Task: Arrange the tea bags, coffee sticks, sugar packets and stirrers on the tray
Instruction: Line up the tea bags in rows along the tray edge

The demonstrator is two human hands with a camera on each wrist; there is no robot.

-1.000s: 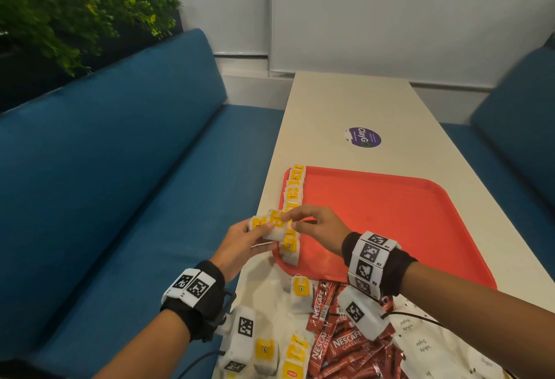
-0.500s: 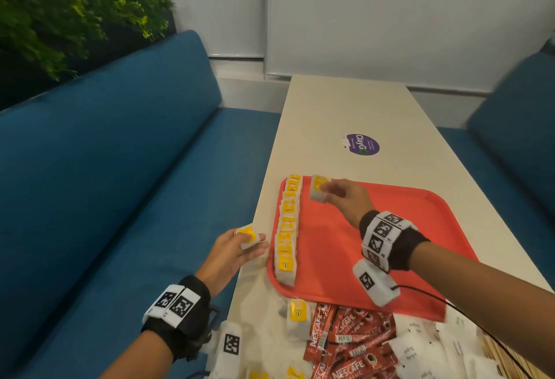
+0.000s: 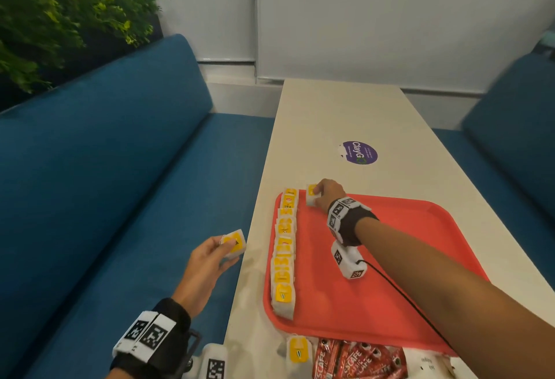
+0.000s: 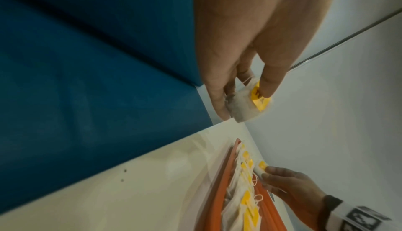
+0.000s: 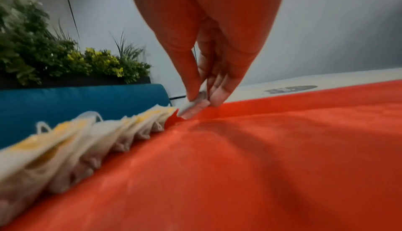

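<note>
Tea bags lie in an overlapping row along the tray's left edge, we note. Right hand fingers pinch one tea bag at the far left corner, just beside the row's far end. Left hand pinches another tea bag off the tabletop edge. Coffee sticks lie near the tray.
</note>
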